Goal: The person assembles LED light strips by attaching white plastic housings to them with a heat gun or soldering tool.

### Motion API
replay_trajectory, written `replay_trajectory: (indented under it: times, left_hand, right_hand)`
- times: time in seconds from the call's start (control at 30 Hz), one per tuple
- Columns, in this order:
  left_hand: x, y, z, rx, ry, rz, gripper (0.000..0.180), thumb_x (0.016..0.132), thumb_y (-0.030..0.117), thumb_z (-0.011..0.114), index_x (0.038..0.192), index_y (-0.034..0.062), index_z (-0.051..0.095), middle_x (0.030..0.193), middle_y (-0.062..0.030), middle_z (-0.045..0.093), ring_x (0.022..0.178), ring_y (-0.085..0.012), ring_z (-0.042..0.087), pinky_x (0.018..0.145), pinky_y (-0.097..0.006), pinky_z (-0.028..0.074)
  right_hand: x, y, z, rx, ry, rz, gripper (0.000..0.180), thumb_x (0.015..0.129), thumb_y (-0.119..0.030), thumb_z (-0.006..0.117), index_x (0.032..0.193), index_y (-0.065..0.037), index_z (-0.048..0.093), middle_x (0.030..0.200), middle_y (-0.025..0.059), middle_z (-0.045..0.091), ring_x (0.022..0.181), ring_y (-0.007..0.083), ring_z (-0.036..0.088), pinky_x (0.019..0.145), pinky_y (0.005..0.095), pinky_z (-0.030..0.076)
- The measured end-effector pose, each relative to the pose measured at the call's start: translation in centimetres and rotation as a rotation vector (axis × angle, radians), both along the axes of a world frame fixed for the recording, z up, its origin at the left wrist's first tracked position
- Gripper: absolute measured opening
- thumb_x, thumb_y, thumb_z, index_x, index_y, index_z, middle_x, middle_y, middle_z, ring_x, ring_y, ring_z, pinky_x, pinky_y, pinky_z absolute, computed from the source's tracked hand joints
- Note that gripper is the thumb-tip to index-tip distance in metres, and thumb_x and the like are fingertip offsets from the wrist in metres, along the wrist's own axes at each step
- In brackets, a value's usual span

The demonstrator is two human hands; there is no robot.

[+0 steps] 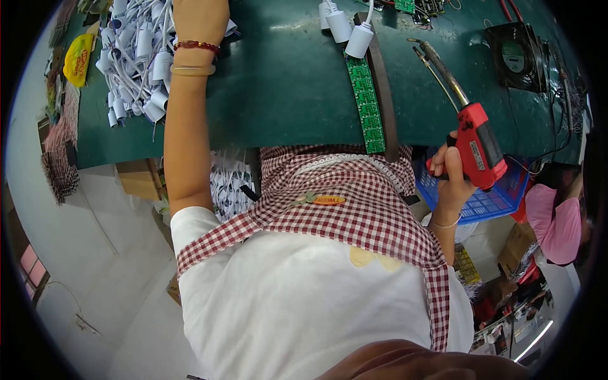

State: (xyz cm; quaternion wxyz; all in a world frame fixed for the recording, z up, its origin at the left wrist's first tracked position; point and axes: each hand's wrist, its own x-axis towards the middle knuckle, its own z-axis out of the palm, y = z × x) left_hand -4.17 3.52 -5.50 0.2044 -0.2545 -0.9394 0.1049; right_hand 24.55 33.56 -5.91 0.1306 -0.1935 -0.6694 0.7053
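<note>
My right hand (pixel 453 180) is wrapped round the handle of a red and black soldering gun (pixel 476 142), its metal tip and thin feed tube pointing up and left over the table. My left arm reaches far forward, and my left hand (pixel 201 18) is cut off by the top edge, so its fingers are hidden. Beside that hand lies a pile of white cylindrical caps with white cables (pixel 144 57). In the middle, a strip of green circuit boards (pixel 366 104) rests along a dark bar (pixel 384 95). Several white caps (pixel 360 41) with cables sit at the strip's far end.
The green table (pixel 285 95) carries a black fan (pixel 516 57) at the right and more circuit boards (pixel 405 6) at the back. A yellow packet (pixel 78 60) lies far left. Below the right edge is a blue basket (pixel 487 206); another person's pink sleeve (pixel 550 221) shows beyond it.
</note>
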Motion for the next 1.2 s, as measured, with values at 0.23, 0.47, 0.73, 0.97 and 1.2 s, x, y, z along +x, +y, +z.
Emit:
replay_trajectory:
  times: [0.23,0.47,0.73,0.97,1.2]
  left_hand:
    - [6.9,3.2,0.4,0.358,-0.173,-0.547,0.017,0.071,0.005,0.063,0.086,0.0121,0.06,0.094,-0.003,0.059,0.092,-0.0238,0.057,0.084,-0.039,0.041]
    - [13.2,7.2,-3.1,0.941,-0.763,-0.143,0.014,0.077,0.008,0.061,0.084,0.0015,0.051,0.077,-0.0149,0.057,0.067,-0.0345,0.058,0.061,-0.041,0.048]
    - [12.8,8.2,-3.7,0.902,-0.745,-0.094,0.014,0.075,0.011,0.063,0.078,-0.0021,0.059,0.08,-0.0152,0.059,0.072,-0.033,0.06,0.066,-0.037,0.048]
    - [12.7,8.4,-3.9,0.82,-0.714,-0.128,0.012,0.076,0.009,0.062,0.073,-0.0018,0.058,0.081,-0.0157,0.055,0.068,-0.0358,0.058,0.063,-0.042,0.049]
    - [12.6,8.6,-3.6,0.725,-0.727,-0.132,0.014,0.079,0.011,0.06,0.075,-0.0029,0.058,0.084,-0.0169,0.055,0.069,-0.0371,0.059,0.064,-0.044,0.05]
  right_hand:
    - [0.0,0.0,0.1,0.0,0.015,-0.001,0.03,0.088,-0.007,0.057,0.113,0.007,0.05,0.067,0.0095,0.055,0.049,0.0101,0.045,0.049,0.0238,0.042]
    - [-0.1,-0.3,0.2,0.025,0.016,0.019,0.029,0.088,-0.007,0.057,0.112,0.007,0.049,0.066,0.0096,0.054,0.048,0.0101,0.045,0.048,0.0232,0.041]
    - [1.7,-0.6,-1.1,0.086,-0.134,0.13,0.031,0.087,-0.005,0.057,0.114,0.008,0.049,0.065,0.0076,0.054,0.051,0.0097,0.045,0.05,0.0229,0.04]
    - [2.3,-1.0,-2.1,0.213,-0.191,0.231,0.029,0.086,-0.005,0.06,0.113,0.005,0.053,0.068,0.0051,0.057,0.054,0.008,0.049,0.051,0.0215,0.04]
    - [2.0,-1.1,-2.6,0.207,-0.205,0.234,0.016,0.083,-0.005,0.066,0.097,0.0,0.062,0.079,0.0034,0.061,0.066,0.0092,0.055,0.059,0.0239,0.045]
